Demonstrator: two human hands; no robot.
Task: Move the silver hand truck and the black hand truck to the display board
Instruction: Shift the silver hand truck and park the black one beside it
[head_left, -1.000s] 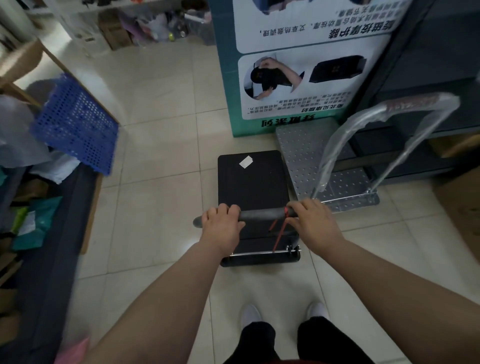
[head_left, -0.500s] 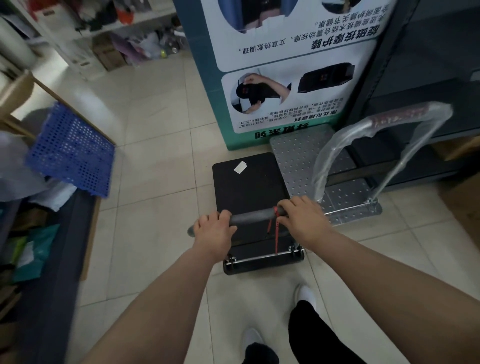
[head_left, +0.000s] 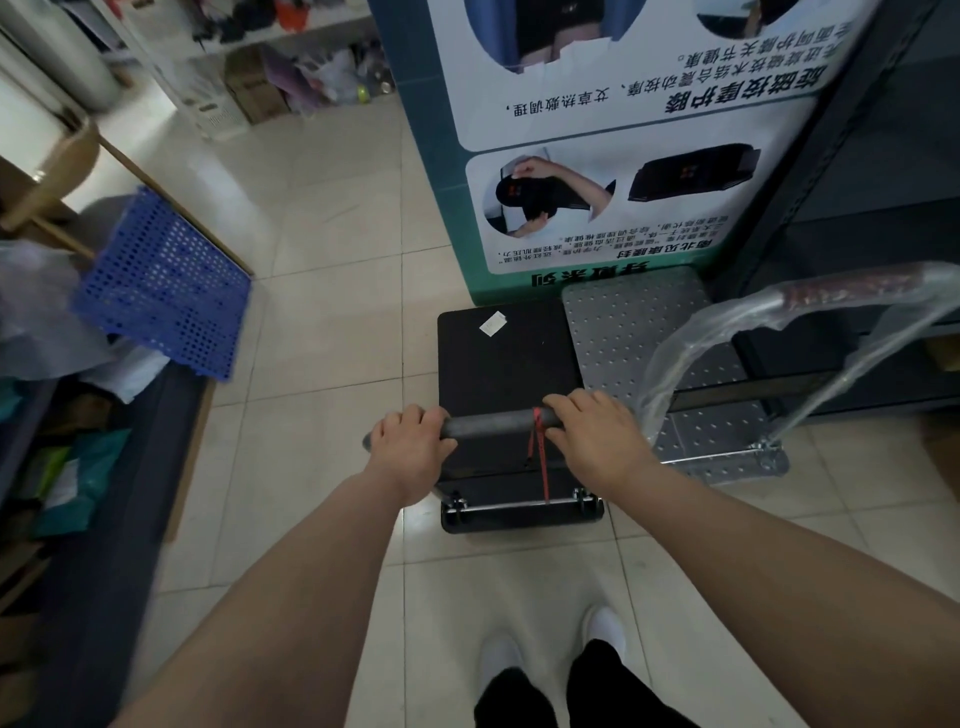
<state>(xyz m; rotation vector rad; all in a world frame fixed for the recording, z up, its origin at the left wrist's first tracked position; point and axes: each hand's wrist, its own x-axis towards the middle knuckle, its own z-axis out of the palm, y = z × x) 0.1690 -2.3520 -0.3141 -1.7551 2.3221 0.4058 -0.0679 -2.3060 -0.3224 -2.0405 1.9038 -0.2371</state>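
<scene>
Left hand (head_left: 410, 449) and right hand (head_left: 597, 441) wrapped round black hand truck (head_left: 506, 364) handle. Pale tiled floor (head_left: 322, 322) beneath. Display board (head_left: 597, 156) ahead of hands; silver hand truck (head_left: 639, 338) just right; blue crate (head_left: 161, 286) far left.

display board (head_left: 613, 156): upper centre-right
black hand truck (head_left: 506, 358): centre, just below board
silver hand truck (head_left: 649, 353): right, beside it
crate (head_left: 161, 283): left
</scene>
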